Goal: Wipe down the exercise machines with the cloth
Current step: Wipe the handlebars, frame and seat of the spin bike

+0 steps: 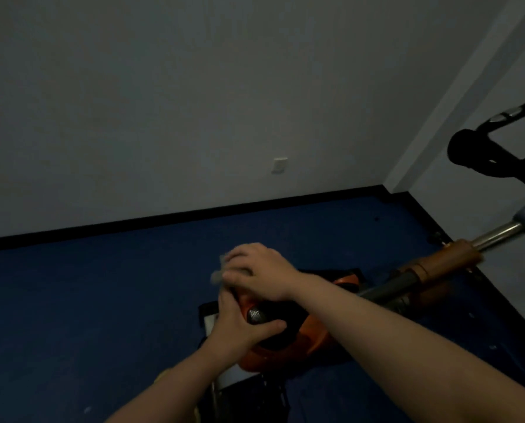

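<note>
From the head cam, your right hand (256, 271) was pressing the cloth (220, 270) onto the top of the orange machine housing (288, 346). The grip looked curled down over the cloth, probably to keep it bunched while scrubbing. Your left hand (239, 326) was wrapped round the metal knob (256, 315), I'd guess to steady yourself. The machine sat on the blue floor (87, 300) near the wall, its orange-sleeved post (447, 259) running off right.

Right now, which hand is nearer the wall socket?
Right. The right hand presses the cloth below the wall socket; the left hand holds lower on the machine.
</note>
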The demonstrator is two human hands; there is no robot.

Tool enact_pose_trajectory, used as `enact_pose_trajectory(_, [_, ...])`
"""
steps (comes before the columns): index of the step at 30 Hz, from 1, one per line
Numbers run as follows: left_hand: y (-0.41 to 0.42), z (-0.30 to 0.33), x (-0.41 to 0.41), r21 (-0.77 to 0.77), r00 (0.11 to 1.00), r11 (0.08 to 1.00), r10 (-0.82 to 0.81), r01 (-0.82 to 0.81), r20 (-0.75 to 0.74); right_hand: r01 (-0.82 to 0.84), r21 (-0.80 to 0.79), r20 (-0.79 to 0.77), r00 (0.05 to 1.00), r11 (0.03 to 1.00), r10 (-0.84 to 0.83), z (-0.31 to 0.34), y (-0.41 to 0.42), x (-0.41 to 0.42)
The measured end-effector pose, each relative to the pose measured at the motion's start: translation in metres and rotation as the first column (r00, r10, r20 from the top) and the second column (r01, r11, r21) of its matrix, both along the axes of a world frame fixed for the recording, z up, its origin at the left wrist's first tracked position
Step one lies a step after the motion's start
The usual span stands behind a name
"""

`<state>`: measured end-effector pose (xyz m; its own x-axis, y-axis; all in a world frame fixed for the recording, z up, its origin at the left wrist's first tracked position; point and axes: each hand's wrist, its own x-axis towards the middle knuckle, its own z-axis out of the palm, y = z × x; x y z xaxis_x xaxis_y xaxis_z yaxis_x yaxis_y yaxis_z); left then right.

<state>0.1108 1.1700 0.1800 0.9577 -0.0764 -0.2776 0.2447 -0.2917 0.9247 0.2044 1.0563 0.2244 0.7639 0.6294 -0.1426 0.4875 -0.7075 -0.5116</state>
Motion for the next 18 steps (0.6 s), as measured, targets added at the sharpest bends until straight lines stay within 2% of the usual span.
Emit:
enact_pose_trajectory(2, [0.001, -0.005, 0.001, 0.001, 1.000, 1.000, 0.021, -0.021, -0.018, 0.203, 0.093, -0.240, 0.955, 0.975, -0.176, 0.005, -0.007, 0.013])
enact_pose_trajectory(3, [0.002, -0.008, 0.001, 0.007, 0.999, 1.000, 0.029, -0.028, -0.030, 0.304, 0.090, -0.308, 0.914, 0.949, -0.264, 0.005, -0.007, 0.018])
enact_pose_trajectory(4, [0.002, -0.010, 0.001, 0.006, 0.999, 1.000, 0.029, -0.029, -0.038, 0.329, 0.052, -0.299, 0.906, 0.943, -0.300, 0.007, -0.004, 0.019])
enact_pose_trajectory(5, [0.001, -0.010, 0.000, -0.012, 0.999, 1.000, 0.026, -0.027, -0.034, 0.272, -0.017, -0.213, 0.939, 0.962, -0.270, 0.006, 0.000, 0.019])
enact_pose_trajectory(7, [-0.001, -0.008, -0.005, -0.026, 0.999, 0.999, 0.021, -0.022, -0.027, 0.023, -0.112, -0.048, 0.998, 0.993, -0.029, 0.004, 0.008, 0.009])
enact_pose_trajectory(8, [-0.003, -0.005, -0.006, -0.036, 0.999, 0.999, 0.026, -0.027, -0.027, -0.074, -0.127, -0.026, 0.997, 0.989, 0.071, 0.007, 0.010, 0.005])
enact_pose_trajectory(10, [-0.005, -0.002, -0.008, -0.073, 0.998, 0.997, 0.033, -0.036, -0.044, -0.088, -0.083, -0.118, 0.990, 0.993, 0.078, 0.011, 0.006, 0.012])
enact_pose_trajectory(11, [-0.006, 0.000, -0.008, -0.095, 0.998, 0.995, 0.033, -0.039, -0.059, -0.018, -0.053, -0.170, 0.985, 0.998, 0.009, 0.012, 0.006, 0.018])
enact_pose_trajectory(13, [-0.005, 0.003, -0.008, -0.094, 0.996, 0.995, 0.029, -0.037, -0.084, 0.084, -0.080, -0.155, 0.983, 0.993, -0.096, 0.011, 0.013, 0.019])
enact_pose_trajectory(14, [-0.004, 0.003, -0.008, -0.078, 0.996, 0.997, 0.020, -0.027, -0.089, 0.050, -0.139, -0.072, 0.996, 0.989, -0.060, 0.009, 0.016, 0.016])
enact_pose_trajectory(16, [-0.004, 0.001, -0.007, -0.059, 0.998, 0.998, -0.002, -0.001, -0.057, -0.158, -0.241, 0.093, 0.978, 0.958, 0.185, 0.005, 0.020, 0.006])
enact_pose_trajectory(17, [-0.003, 0.001, -0.007, -0.061, 0.999, 0.998, -0.002, -0.001, -0.043, -0.248, -0.227, 0.085, 0.958, 0.942, 0.272, 0.005, 0.017, 0.005])
enact_pose_trajectory(18, [-0.003, 0.001, -0.007, -0.071, 0.999, 0.997, 0.009, -0.013, -0.054, -0.274, -0.179, 0.025, 0.959, 0.945, 0.283, 0.007, 0.013, 0.006])
